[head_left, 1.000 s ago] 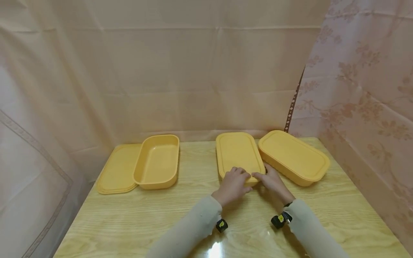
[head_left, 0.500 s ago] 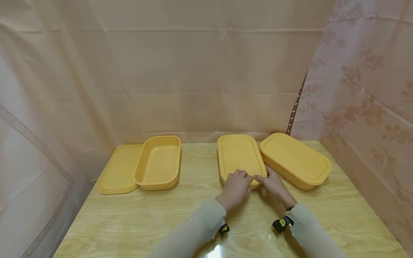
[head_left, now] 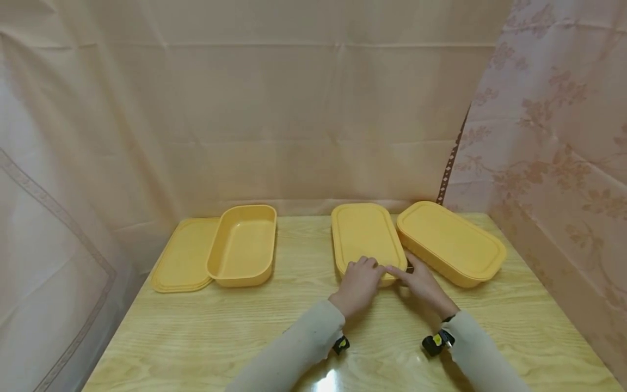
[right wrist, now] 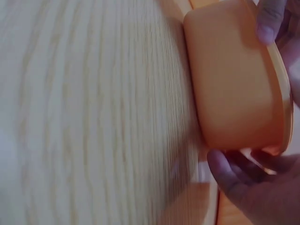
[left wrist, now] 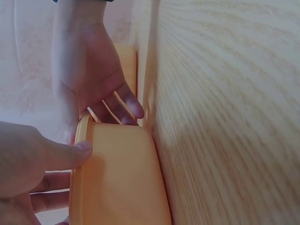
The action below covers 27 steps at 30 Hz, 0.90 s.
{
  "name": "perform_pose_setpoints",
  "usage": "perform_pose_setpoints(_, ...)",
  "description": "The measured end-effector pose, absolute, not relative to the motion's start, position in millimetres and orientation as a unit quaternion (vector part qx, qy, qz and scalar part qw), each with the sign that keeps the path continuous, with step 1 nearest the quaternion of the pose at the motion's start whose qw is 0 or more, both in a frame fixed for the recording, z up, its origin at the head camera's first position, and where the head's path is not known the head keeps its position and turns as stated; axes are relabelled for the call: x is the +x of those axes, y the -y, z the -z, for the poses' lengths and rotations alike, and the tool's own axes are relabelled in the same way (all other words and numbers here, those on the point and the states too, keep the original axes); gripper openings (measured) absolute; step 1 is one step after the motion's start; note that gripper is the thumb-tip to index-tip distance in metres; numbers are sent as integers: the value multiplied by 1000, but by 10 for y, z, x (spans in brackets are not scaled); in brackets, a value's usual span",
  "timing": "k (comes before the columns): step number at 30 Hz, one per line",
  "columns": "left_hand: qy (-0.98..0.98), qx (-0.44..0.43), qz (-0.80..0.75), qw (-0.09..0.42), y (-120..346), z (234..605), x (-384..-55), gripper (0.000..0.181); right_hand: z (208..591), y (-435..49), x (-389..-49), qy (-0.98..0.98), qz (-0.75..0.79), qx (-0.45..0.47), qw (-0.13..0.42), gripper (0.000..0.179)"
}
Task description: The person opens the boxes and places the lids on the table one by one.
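Observation:
A yellow lidded container [head_left: 367, 231] lies on the table right of centre. My left hand [head_left: 358, 284] rests its fingers on the lid's near end. Its thumb [left wrist: 77, 154] presses the lid rim at the container's front wall [left wrist: 119, 173], so the hand grips that edge. At the near right corner, my right hand [head_left: 423, 286] holds the container, thumb over the lid and fingers [left wrist: 119, 110] along the side wall. In the right wrist view, those fingers sit low against the side, close to the table. The lid appears seated on the container.
A second lidded yellow container [head_left: 450, 242] lies angled just to the right. At left, an open yellow container [head_left: 245, 245] partly overlaps a flat yellow lid [head_left: 186, 256]. A curtain [head_left: 303, 120] hangs behind the wooden table [head_left: 235, 332].
The head view has shifted slightly. My right wrist has moved a little to the right, while the hand stays at the container's corner. My left hand keeps its place on the lid.

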<state>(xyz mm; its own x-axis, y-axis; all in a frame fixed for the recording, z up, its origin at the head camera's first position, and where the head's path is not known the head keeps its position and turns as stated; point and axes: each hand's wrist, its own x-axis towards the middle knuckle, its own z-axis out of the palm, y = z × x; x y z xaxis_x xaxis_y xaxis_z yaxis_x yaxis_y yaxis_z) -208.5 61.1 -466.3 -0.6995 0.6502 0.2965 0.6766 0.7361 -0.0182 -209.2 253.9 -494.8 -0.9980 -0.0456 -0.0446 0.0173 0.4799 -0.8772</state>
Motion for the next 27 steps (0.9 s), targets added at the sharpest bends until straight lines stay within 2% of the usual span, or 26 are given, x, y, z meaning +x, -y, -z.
perform_pose_setpoints(7,918,-372,38,133,-606,4637,-2088,15,4962,-2634,-2053,-863,502,-44,37,91)
perform_pose_setpoints(11,919,-375,11,125,-606,4594,-2096,15,4989,-2644,-2071,-860,505,-74,26,96)
perform_pose_setpoints(15,918,-380,-17,114,-619,4556,-2089,17,5015,-2646,-2090,-858,507,-81,12,92)
perform_pose_setpoints(22,911,-383,-55,144,-662,4554,-2072,13,5032,-2600,-2089,-858,510,-63,-17,83)
perform_pose_setpoints(27,914,-375,-75,140,-711,4569,-2057,14,5028,-2554,-2063,-856,516,-43,-7,77)
